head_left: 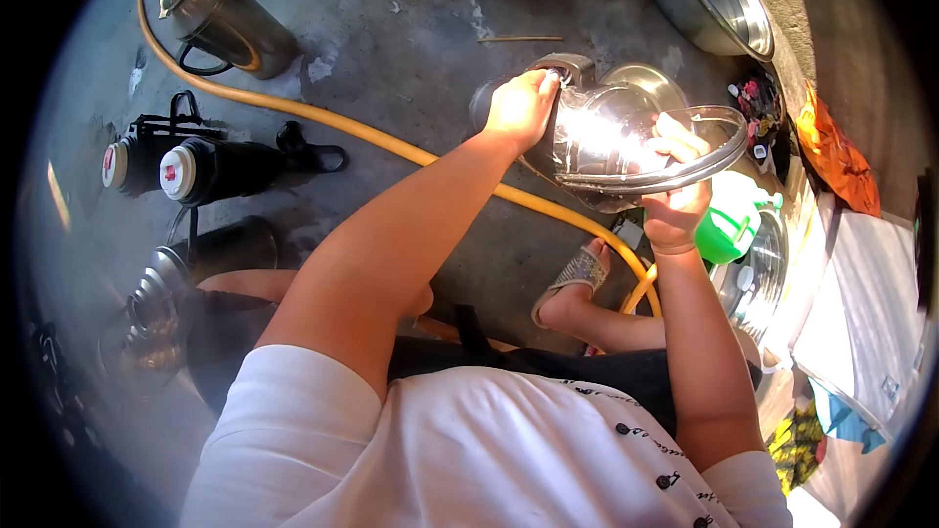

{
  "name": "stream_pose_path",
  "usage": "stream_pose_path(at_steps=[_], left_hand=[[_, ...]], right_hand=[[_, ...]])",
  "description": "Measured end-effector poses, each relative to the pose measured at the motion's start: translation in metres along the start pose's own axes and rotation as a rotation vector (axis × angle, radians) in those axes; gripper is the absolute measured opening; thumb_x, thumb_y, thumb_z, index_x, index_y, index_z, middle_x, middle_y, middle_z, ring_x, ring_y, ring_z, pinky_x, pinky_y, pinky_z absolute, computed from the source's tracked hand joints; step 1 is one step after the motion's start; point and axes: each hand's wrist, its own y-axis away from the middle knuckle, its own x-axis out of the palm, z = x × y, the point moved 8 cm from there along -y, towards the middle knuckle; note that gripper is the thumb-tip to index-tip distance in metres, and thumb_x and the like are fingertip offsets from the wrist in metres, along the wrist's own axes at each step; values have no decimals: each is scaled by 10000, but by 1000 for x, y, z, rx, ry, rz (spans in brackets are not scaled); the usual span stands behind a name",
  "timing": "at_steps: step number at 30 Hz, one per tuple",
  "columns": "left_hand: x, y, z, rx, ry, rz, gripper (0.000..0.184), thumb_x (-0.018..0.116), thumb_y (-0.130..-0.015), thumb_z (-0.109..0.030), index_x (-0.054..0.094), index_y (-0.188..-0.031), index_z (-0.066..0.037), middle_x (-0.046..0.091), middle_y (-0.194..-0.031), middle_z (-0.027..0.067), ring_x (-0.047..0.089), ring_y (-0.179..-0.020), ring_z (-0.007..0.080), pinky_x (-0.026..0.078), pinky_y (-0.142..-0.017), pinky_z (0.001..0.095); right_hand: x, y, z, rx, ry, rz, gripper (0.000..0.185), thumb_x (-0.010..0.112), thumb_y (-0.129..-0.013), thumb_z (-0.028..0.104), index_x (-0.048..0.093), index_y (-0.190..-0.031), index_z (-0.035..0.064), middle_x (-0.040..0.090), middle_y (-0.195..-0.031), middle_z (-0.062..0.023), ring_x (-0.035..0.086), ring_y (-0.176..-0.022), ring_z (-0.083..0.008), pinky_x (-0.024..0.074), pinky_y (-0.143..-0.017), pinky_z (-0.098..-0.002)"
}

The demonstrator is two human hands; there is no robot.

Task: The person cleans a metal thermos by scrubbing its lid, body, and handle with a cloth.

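- Left hand [523, 110]: grasping the shiny, silver, metal vessel [587, 142] at its dark end.
- Right hand [680, 176]: grasping its wide rim.
- Vessel position: above the grey concrete floor [411, 49].

The vessel [592, 142] is between the left hand [521, 117] and the right hand [680, 166]. Left of the left hand, a pitcher [240, 24] and two flasks [230, 171] sit on the floor [391, 68]; a hose [377, 137] runs beneath that forearm. Beyond the right hand is a basin [709, 0]; right of it, a handled container [726, 225].
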Motion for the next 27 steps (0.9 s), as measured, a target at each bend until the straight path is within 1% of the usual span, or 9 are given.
stream_pose_path(at_steps=[3, 7, 11, 13, 14, 17, 21, 25, 27], left_hand=[[-7, 8, -5, -42, -319, -78, 278, 507, -974, -227, 648, -1042, 3, 680, -948, 193, 641, -877, 336, 473, -832, 370], [-13, 39, -24, 24, 58, -301, 269, 629, -918, -187, 646, -1091, 19, 692, -1026, 151, 654, -910, 236, 487, -843, 304], [-2, 59, -27, 135, 261, -253, 291, 600, -939, -189, 610, -1137, 23, 661, -1126, 166, 630, -1044, 249, 465, -912, 328], [-5, 57, -32, 237, 11, -166, 289, 534, -959, -206, 614, -1140, 6, 666, -1111, 160, 623, -1070, 293, 464, -919, 350], [-8, 53, -28, 169, -160, -112, 313, 475, -964, -228, 623, -1146, -21, 668, -1103, 148, 604, -1072, 330, 461, -926, 364], [-18, 38, -29, 175, -514, -111, 343, 466, -940, -260, 644, -1142, -48, 669, -1103, 136, 592, -1070, 322, 462, -946, 385], [-9, 43, -33, 140, -380, -131, 313, 505, -940, -240, 648, -1120, -27, 649, -1112, 175, 532, -1130, 339, 419, -988, 398], [-5, 55, -40, 316, -267, -122, 289, 531, -946, -251, 650, -1078, -23, 646, -1084, 162, 526, -1107, 341, 423, -965, 400], [-20, 46, -30, 298, -555, -172, 261, 521, -933, -257, 680, -1007, -64, 677, -985, 121, 558, -1037, 319, 463, -914, 402]], right_hand=[[0, -5, 12, -58, 56, -78, 254, 690, -684, 42, 636, -931, 13, 649, -1110, -165, 604, -1091, -320, 457, -957, -382], [-1, -4, 19, -122, 170, 43, 280, 754, -747, 91, 622, -975, -3, 589, -1162, -162, 595, -1105, -292, 476, -968, -411], [-5, 4, 7, -53, -16, -44, 234, 718, -764, 40, 617, -973, 9, 582, -1182, -144, 592, -1112, -294, 471, -971, -387], [-8, 8, 5, -58, 20, -34, 236, 704, -774, 43, 615, -989, 9, 576, -1193, -140, 592, -1113, -297, 463, -981, -390], [-11, 9, 4, -43, 72, -102, 253, 666, -658, 49, 647, -908, 19, 656, -1101, -156, 614, -1086, -324, 469, -951, -379], [-8, 4, 20, -45, 127, -78, 231, 673, -673, 59, 644, -899, 22, 661, -1080, -149, 613, -1090, -321, 472, -945, -377], [-9, 6, 23, -101, 203, -94, 193, 672, -717, 43, 636, -906, 28, 666, -1044, -142, 633, -1059, -325, 496, -920, -389], [-6, 7, 35, -128, 216, -41, 125, 621, -764, 9, 611, -889, 23, 611, -1074, -142, 619, -1066, -312, 480, -957, -410], [-6, 10, 36, -159, 222, -37, 130, 610, -769, 8, 609, -898, 22, 614, -1065, -143, 622, -1068, -320, 480, -957, -417]])
